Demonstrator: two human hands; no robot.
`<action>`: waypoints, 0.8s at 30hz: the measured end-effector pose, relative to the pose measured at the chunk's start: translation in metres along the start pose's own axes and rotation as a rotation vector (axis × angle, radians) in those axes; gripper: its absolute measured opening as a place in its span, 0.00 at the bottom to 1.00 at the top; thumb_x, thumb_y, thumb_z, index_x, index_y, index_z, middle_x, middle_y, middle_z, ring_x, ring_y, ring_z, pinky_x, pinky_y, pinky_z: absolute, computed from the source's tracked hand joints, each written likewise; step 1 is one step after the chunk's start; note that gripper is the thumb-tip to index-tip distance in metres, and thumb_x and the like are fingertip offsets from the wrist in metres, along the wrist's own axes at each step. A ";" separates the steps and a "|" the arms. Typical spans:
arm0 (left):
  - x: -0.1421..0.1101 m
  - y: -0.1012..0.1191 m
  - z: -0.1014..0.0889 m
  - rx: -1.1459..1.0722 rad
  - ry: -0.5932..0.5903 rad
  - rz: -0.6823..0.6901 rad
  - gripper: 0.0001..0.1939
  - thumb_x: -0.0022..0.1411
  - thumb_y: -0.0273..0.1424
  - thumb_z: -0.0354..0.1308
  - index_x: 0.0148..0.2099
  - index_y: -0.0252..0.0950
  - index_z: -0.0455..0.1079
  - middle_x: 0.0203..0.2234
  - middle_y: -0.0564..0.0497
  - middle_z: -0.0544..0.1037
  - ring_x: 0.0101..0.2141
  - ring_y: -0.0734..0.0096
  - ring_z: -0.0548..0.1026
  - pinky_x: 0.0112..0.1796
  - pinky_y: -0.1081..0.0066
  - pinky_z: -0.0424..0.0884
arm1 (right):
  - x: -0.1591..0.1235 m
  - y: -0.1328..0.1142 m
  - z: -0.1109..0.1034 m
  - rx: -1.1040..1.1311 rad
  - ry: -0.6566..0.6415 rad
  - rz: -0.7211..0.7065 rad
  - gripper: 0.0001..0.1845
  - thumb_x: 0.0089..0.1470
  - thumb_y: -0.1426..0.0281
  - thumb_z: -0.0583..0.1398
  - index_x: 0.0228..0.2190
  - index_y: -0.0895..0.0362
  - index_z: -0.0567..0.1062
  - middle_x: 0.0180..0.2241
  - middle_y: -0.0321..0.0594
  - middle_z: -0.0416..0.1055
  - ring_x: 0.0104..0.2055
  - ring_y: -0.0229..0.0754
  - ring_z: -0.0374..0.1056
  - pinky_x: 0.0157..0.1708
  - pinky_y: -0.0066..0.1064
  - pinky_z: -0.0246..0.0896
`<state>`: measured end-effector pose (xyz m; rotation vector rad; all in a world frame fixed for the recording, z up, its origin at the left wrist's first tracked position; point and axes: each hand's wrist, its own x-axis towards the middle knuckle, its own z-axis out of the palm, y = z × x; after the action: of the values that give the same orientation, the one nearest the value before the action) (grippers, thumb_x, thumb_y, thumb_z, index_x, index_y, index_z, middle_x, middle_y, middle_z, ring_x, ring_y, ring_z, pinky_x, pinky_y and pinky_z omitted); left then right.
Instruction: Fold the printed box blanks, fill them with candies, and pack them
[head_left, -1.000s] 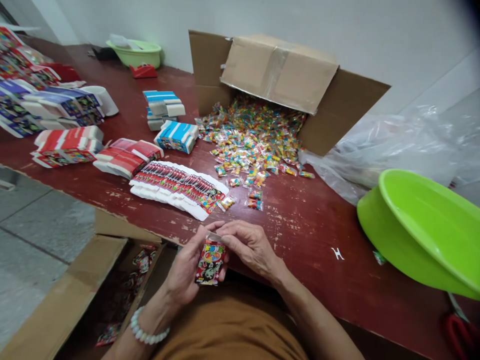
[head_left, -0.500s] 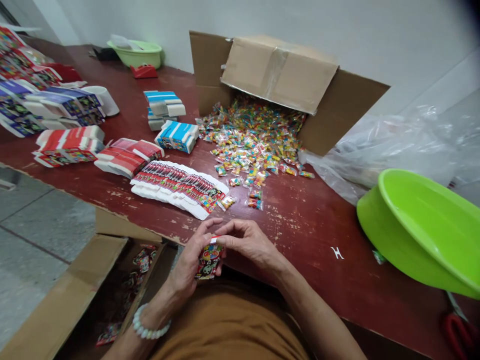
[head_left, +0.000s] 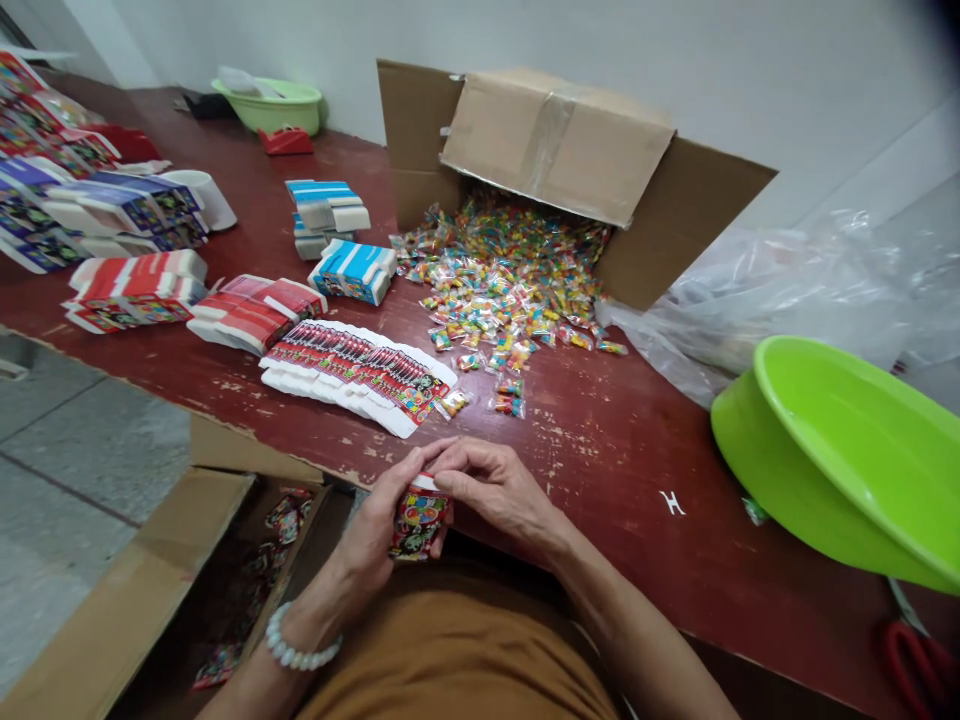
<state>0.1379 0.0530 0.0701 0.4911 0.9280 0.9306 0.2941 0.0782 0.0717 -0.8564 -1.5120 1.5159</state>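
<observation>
My left hand (head_left: 381,522) is wrapped round a small printed candy box (head_left: 418,522), red and black with colourful pictures, held upright at the table's near edge. At the top of this box a white flap shows, and my right hand (head_left: 491,490) pinches there with thumb and fingers. Just beyond my hands lies a fanned row of flat red and white boxes (head_left: 352,372). Several wrapped candies (head_left: 508,397) rest on the table close by, and a large heap of them (head_left: 510,265) spills from a tipped carton (head_left: 559,140).
Bundled red boxes (head_left: 259,308), blue boxes (head_left: 352,268) and purple boxes (head_left: 124,210) stand to the left. A green basin (head_left: 832,470) and red-handled scissors (head_left: 911,660) are at right. Below the table edge, an open carton (head_left: 142,600) holds filled packs.
My right fingers have moved slightly on the top of the box, and the left fingertips have closed in toward them. The flap's white strip shows wider. The rest stays put.
</observation>
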 end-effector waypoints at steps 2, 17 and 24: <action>0.002 0.002 0.000 -0.043 0.011 -0.015 0.28 0.60 0.40 0.59 0.61 0.33 0.70 0.27 0.49 0.81 0.16 0.69 0.73 0.16 0.72 0.69 | -0.002 0.001 -0.002 -0.253 -0.023 -0.155 0.11 0.56 0.59 0.66 0.33 0.54 0.78 0.42 0.42 0.78 0.45 0.44 0.73 0.48 0.38 0.66; -0.004 0.005 -0.017 -0.264 0.253 0.098 0.22 0.64 0.36 0.58 0.58 0.35 0.68 0.41 0.46 0.83 0.38 0.60 0.82 0.40 0.65 0.78 | 0.015 0.027 0.042 -0.852 -0.229 -0.306 0.56 0.40 0.56 0.71 0.64 0.57 0.54 0.59 0.55 0.65 0.57 0.57 0.61 0.55 0.50 0.56; -0.043 0.007 -0.125 0.159 0.690 0.381 0.29 0.50 0.52 0.65 0.49 0.45 0.63 0.23 0.58 0.76 0.19 0.64 0.74 0.20 0.69 0.72 | 0.075 0.038 -0.001 -0.995 0.132 -0.174 0.41 0.53 0.57 0.67 0.62 0.56 0.60 0.62 0.55 0.59 0.62 0.57 0.56 0.59 0.51 0.53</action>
<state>0.0172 0.0177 0.0282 0.4975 1.5751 1.4220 0.2589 0.1476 0.0395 -1.2803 -2.1768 0.4939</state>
